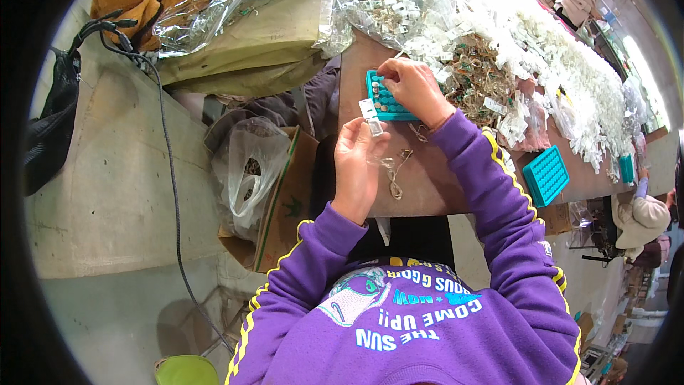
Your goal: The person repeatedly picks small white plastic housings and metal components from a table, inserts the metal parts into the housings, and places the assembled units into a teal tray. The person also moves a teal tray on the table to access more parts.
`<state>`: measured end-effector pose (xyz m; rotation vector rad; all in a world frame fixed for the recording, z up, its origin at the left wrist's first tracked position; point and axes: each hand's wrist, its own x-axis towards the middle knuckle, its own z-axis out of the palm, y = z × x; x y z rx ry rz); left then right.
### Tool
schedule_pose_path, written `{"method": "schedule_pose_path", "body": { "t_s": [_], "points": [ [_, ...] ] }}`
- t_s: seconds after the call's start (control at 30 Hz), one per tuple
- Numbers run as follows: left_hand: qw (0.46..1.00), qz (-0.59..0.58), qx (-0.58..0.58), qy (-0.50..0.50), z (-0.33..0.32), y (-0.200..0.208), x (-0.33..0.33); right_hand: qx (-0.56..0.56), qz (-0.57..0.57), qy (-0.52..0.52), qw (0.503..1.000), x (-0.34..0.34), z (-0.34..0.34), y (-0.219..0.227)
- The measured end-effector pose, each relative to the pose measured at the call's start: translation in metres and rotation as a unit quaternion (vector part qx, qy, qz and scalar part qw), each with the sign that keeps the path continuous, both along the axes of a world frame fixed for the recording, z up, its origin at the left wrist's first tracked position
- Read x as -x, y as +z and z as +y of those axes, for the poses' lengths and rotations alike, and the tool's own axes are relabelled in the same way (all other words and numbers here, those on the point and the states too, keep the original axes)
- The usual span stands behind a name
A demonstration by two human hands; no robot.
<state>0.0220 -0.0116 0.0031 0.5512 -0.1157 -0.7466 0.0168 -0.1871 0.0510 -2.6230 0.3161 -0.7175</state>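
My left hand point(356, 160) pinches a small clear plastic box point(374, 125) between thumb and fingers, its white-edged lid swung up. Just beyond it, a teal tray point(399, 117) with rows of round pockets lies on the brown table; several small round pieces sit in its left pockets. My right hand point(417, 89) reaches over the tray from the right, fingertips closed together at its far edge. Whatever those fingertips hold is too small and covered to make out. Thin cord loops point(396, 184) lie on the table near my left hand.
A heap of small clear bags and boxes point(527, 36) covers the far table, beside a tangle of brown cords point(477, 68). Another teal tray point(546, 175) lies to the right. A cardboard box point(288, 185) with a plastic bag stands at left. Other people are further off.
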Motion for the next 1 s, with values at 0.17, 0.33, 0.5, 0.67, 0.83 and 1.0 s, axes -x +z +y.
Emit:
{"method": "schedule_pose_path", "body": {
  "t_s": [0.17,0.33,0.5,0.67,0.83,1.0],
  "points": [
    [1.000,-0.005,0.017,-0.003,0.000,-0.004,-0.001,0.033,0.064,0.049,0.996,-0.015,-0.007,0.001],
    [1.000,0.004,0.019,-0.008,0.001,-0.003,0.000,-0.015,-0.004,0.040,0.999,-0.004,0.007,0.014],
    [1.000,-0.001,0.019,-0.014,0.000,-0.002,0.000,-0.134,-0.021,0.075,0.988,0.045,0.036,0.035],
    [0.998,-0.051,0.009,-0.019,-0.001,-0.006,0.002,-0.021,-0.060,0.102,0.993,0.063,0.057,0.032],
    [0.993,-0.092,-0.078,-0.015,0.004,-0.001,0.001,0.135,-0.020,0.111,0.984,0.069,0.060,0.036],
    [0.991,-0.104,-0.070,-0.038,0.006,0.013,0.001,0.102,0.000,0.092,0.990,0.068,0.059,0.036]
  ]
}}
